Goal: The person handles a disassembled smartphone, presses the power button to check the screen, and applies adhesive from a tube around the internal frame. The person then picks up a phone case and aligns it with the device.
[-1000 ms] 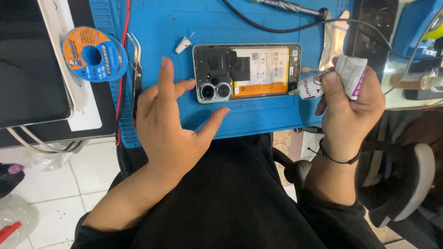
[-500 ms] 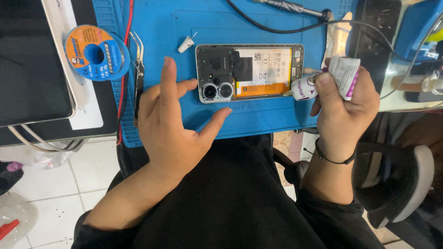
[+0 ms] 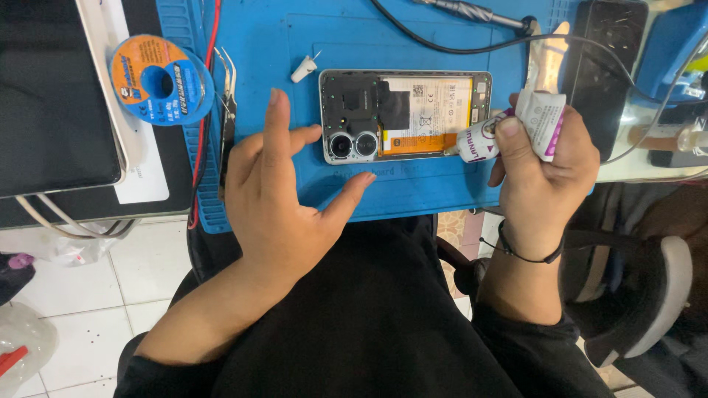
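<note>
An opened phone (image 3: 404,116) with its back cover off lies on a blue work mat (image 3: 295,44), showing a battery, black shielding and two camera lenses. My left hand (image 3: 284,199) rests open on the mat, fingers spread, with fingertips touching the phone's left end and lower edge. My right hand (image 3: 542,166) grips a small white and purple glue tube (image 3: 509,129), its nozzle at the phone's lower right corner. A white tube cap (image 3: 302,70) lies on the mat just above the phone's left end.
An orange and blue wire spool (image 3: 158,79) and tweezers (image 3: 228,110) lie left of the phone. A black cable (image 3: 442,48) crosses the mat's top. A dark device (image 3: 51,96) sits at far left, a chair (image 3: 649,295) at lower right.
My right hand has brought the glue tube slightly leftward so its nozzle meets the phone's lower right corner. My left hand stays in place.
</note>
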A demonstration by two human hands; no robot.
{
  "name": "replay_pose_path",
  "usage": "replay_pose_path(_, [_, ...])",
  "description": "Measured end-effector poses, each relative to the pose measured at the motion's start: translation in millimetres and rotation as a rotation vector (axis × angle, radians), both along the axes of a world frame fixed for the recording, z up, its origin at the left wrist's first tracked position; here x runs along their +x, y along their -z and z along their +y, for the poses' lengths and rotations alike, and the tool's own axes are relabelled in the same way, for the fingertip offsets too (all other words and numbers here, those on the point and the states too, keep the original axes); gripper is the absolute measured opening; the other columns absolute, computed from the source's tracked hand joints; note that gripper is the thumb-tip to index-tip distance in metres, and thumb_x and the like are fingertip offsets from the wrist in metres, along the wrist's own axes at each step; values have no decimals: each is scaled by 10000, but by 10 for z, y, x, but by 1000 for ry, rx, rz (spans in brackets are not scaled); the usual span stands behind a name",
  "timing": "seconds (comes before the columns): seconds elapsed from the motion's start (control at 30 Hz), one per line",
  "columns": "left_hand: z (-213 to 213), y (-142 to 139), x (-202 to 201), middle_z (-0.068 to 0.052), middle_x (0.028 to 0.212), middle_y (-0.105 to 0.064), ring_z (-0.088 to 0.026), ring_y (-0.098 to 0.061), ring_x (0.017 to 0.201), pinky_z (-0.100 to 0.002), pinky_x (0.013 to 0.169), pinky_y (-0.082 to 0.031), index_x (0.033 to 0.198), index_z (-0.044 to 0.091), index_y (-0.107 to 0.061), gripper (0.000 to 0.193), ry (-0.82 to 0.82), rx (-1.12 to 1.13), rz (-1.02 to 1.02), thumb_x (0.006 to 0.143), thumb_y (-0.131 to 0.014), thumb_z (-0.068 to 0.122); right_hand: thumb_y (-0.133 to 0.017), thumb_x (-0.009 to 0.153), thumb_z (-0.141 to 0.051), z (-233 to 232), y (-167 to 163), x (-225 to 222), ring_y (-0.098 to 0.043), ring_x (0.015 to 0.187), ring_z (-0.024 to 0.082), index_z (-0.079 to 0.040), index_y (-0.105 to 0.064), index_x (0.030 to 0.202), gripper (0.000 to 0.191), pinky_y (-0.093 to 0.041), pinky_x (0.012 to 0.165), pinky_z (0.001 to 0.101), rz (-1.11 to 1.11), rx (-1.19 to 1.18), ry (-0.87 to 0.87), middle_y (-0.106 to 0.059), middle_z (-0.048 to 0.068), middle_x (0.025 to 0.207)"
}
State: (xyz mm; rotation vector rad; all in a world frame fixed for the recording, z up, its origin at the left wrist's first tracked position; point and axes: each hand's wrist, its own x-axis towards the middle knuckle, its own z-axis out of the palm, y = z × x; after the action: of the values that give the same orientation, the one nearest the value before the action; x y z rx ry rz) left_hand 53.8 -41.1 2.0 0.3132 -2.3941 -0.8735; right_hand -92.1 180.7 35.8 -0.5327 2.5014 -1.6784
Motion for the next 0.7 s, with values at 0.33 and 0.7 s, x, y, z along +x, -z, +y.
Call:
replay_pose_path(0.33, [-2,10,0,-52,1166,-710,-165,-567,1060,-276,906,-475,1591,-17,-261,1081,3,8,-1,881,-968,388,-716,1133,-97,-99,-27,28,-570,607,73,78,-656,1179,190,-429,514,192,-7,5,-25,-679,76,900])
replay_pose_path(0.7, [-17,11,6,-72,1164,-706,-198,-584,1119,-317,952,-480,1576,-35,-254,1126,14,-16,-6,862,-957,479,-722,1133,-100,-143,31,38,-560,557,80,62,-635,1081,191,-422,474,200,6,-9,-84,-663,76,825])
